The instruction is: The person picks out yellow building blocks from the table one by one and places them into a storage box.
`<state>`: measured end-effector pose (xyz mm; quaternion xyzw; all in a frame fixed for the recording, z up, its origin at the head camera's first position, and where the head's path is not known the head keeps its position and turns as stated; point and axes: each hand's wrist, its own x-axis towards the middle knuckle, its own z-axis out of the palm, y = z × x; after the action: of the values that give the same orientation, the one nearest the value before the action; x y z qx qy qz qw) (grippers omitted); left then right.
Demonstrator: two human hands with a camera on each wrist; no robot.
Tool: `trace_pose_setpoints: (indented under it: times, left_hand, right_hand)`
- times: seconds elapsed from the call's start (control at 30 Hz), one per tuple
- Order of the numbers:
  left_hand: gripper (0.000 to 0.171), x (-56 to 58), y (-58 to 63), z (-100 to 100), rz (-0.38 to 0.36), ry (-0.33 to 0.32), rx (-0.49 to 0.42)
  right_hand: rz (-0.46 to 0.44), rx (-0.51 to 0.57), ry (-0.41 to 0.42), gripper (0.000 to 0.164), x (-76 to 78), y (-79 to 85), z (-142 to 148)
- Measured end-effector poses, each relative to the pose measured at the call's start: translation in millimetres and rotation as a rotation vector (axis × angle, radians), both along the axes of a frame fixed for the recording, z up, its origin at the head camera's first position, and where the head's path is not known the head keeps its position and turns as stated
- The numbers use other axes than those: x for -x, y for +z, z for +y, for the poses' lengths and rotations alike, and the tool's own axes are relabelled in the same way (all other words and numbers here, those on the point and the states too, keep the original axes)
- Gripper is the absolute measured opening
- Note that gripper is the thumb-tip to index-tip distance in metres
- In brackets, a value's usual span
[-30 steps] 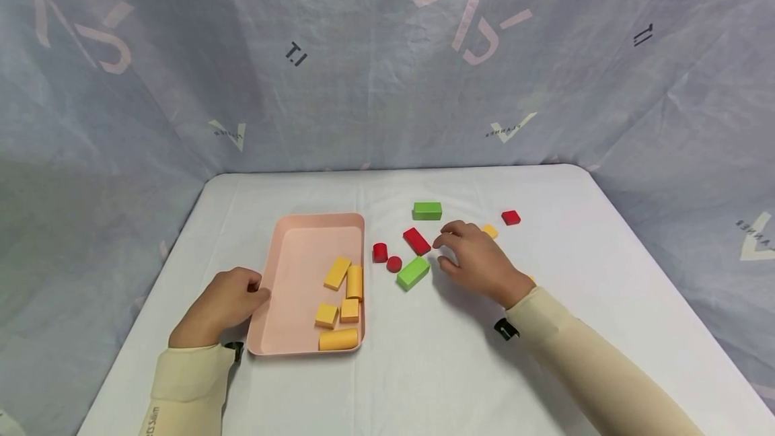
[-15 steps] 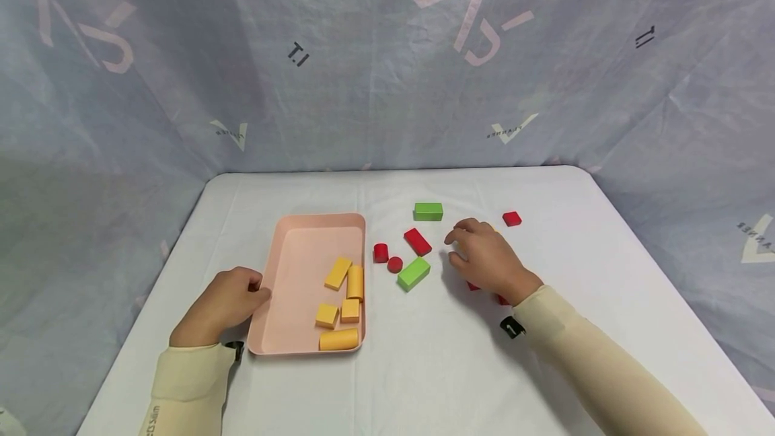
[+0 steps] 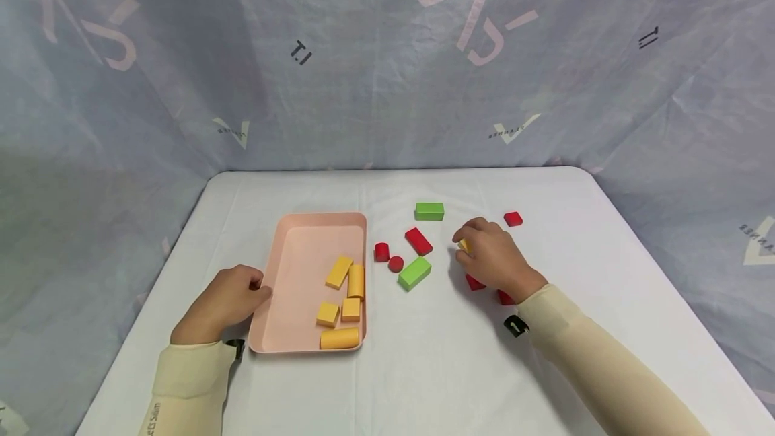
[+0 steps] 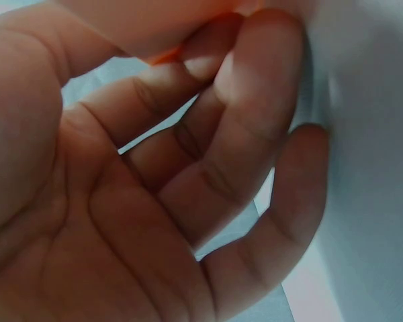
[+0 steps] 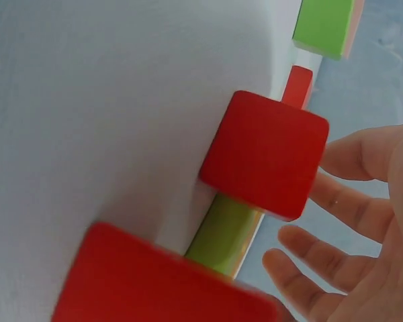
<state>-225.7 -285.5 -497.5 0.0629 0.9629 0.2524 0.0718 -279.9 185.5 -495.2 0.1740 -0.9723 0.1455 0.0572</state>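
Note:
My left hand (image 3: 219,305) grips the left rim of a shallow pink plastic tray (image 3: 290,278), its thumb over the edge. In the left wrist view the fingers (image 4: 245,114) curl against the tray's outer side. Several yellow blocks (image 3: 339,272) and yellow cylinders (image 3: 339,338) lie along the tray's right side. Right of the tray, my right hand (image 3: 495,260) pinches a small yellow block (image 3: 465,245) between thumb and fingertips, low over the table. The right wrist view hides that block; a red block (image 5: 265,154) covers part of the fingers there.
Green blocks (image 3: 414,273), a red oblong block (image 3: 418,241), a red cylinder (image 3: 381,252) and a red round piece (image 3: 396,264) lie on the white table (image 3: 412,369). More red blocks (image 3: 475,282) sit beneath the right wrist, another red block (image 3: 513,219) farther back. Grey cloth (image 3: 387,86) hangs behind.
My right hand has moved right, away from the red oblong block, and taken hold of the yellow block. The red blocks below its wrist have come into view. The left hand stays on the tray.

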Motion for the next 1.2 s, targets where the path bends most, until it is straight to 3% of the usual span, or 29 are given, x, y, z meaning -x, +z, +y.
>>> trace_pose_setpoints:
  times: [1.2]
  left_hand:
    - [0.030,0.2,-1.3,-1,0.018,-0.012,0.011]
  right_hand:
    - [-0.036,-0.066,-0.121,0.033,7.5,-11.9,6]
